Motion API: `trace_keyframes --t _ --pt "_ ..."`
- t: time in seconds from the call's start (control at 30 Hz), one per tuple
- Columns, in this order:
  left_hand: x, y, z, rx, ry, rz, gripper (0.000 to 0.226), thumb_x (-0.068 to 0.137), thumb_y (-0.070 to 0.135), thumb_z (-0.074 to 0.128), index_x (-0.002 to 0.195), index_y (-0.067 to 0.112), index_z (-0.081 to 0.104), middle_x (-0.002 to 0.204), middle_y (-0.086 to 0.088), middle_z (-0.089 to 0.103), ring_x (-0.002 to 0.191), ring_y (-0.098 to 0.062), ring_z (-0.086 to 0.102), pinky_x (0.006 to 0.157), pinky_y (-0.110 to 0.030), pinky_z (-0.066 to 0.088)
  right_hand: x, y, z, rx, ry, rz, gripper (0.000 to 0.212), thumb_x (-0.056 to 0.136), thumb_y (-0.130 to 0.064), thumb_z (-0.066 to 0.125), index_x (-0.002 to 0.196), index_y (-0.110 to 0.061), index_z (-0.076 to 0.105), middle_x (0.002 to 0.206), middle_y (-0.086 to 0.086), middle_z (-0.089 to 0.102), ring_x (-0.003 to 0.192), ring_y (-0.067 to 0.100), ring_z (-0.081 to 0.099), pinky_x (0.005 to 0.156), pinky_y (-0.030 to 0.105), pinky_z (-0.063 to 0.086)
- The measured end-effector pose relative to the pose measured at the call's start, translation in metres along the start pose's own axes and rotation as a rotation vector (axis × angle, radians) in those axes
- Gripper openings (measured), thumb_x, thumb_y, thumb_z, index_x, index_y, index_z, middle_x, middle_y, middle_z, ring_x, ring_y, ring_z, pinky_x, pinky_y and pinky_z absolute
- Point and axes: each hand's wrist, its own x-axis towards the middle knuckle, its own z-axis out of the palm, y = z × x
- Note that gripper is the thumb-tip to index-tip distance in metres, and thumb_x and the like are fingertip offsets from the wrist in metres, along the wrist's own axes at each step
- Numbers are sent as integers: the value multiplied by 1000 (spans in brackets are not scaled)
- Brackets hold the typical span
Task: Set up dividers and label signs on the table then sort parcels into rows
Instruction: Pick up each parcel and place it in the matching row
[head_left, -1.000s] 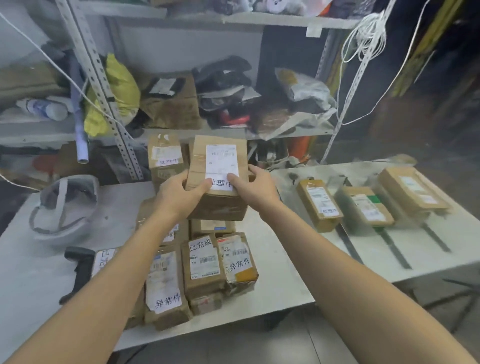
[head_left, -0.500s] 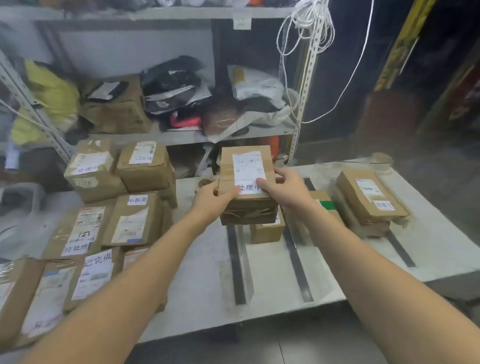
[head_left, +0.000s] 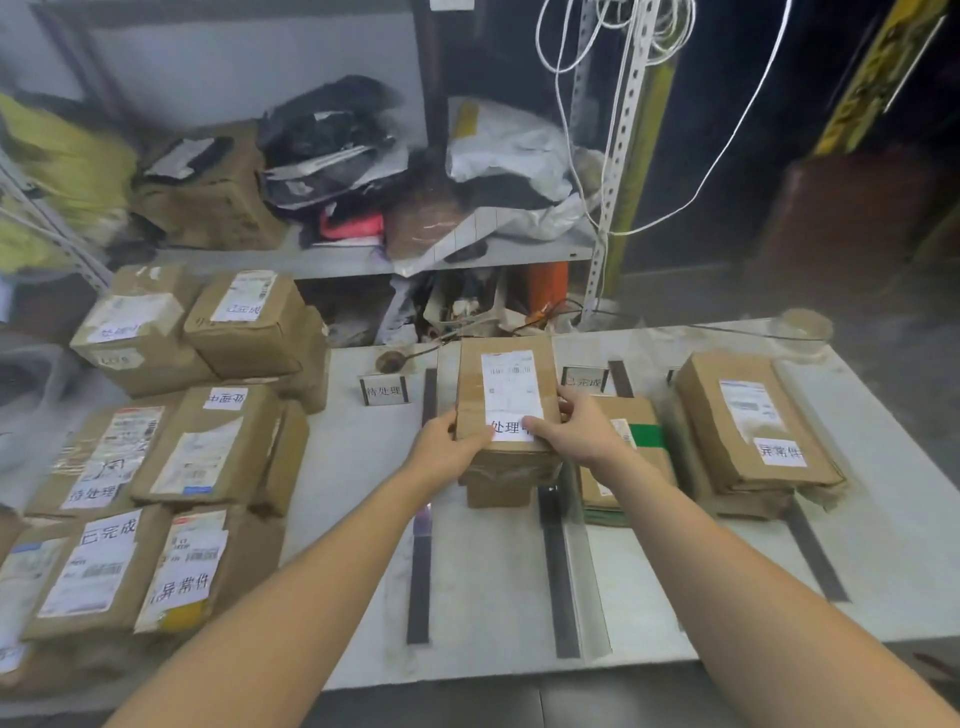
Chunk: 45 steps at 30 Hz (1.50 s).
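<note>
Hands, left (head_left: 445, 446) and right (head_left: 582, 431), grip one parcel (head_left: 506, 400); four dividers (head_left: 420, 587).

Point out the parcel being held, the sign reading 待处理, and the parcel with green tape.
held parcel (head_left: 506, 387): head view, on its white shipping label.
待处理 sign (head_left: 384, 392): head view, sign face.
green-taped parcel (head_left: 645, 435): head view, on the green tape.

My one head camera looks forward and down, close over the table (head_left: 493, 597), shelves (head_left: 363, 260) across the frame's top.
</note>
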Motion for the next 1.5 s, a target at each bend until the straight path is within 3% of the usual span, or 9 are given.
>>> trace_keyframes --t 0.17,0.3,0.37,0.47,0.6,0.8,1.0,1.27,1.5 --pt "0 -6 11 1 53 -1 55 92 38 65 143 33 45 124 10 58 104 -6 55 68 -14 48 5 11 -1 31 -3 -5 74 84 -30 78 148 -18 43 138 2 58 119 20 57 96 38 53" --pt "-4 2 9 82 64 5 54 95 37 62 145 29 44 137 6 55 108 -9 54 68 -14 50 8 6 -3 -73 33 -16 79 82 -36 80 148 -18 40 142 3 55 125 24 55 100 44 51" --pt "-6 10 -1 196 108 22 57 95 40 60 147 26 41 147 2 48 120 -13 52 85 -21 52 9 -2 -2 -170 120 -56 82 81 -40 79 149 -18 39 146 5 51 131 27 50 104 45 48" --pt "-11 25 -32 482 193 80 67 93 55 54 151 26 35 155 3 38 140 -20 38 111 -39 37 7 -22 5 -289 199 -190 76 82 -44 76 145 -16 44 143 6 53 134 29 46 107 44 41" --pt "-24 40 -93 885 339 178 63 95 55 48 149 26 37 151 0 43 138 -22 39 108 -40 39 2 -63 32 -425 81 -359 69 86 -48 69 145 -20 45 147 3 49 138 25 39 111 43 37" --pt "-47 37 -182 1123 507 126 65 93 51 49 151 24 33 151 1 42 137 -22 38 106 -39 38 -3 -123 85 -636 10 -485 69 88 -50 64 146 -23 41 148 5 48 136 28 41 109 44 36" --pt "-50 20 -272 1131 584 51 65 90 52 53 147 27 35 145 1 45 128 -23 48 95 -40 48 2 -178 144 -733 -39 -536 66 89 -38 61 149 -22 38 147 8 47 135 31 40 108 47 38" --pt "-13 -22 -408 1160 618 36 52 91 47 52 135 21 43 131 -5 52 118 -27 51 79 -38 47 34 -247 255 -772 -63 -516 58 88 -37 61 141 -23 44 137 8 52 126 29 46 101 48 44" --pt "56 -78 -511 687 508 -65 61 93 48 51 144 18 39 137 -12 49 116 -34 55 91 -44 51 65 -300 368 -620 -103 -435 61 92 -27 62 148 -16 41 148 6 49 135 24 45 107 35 40"
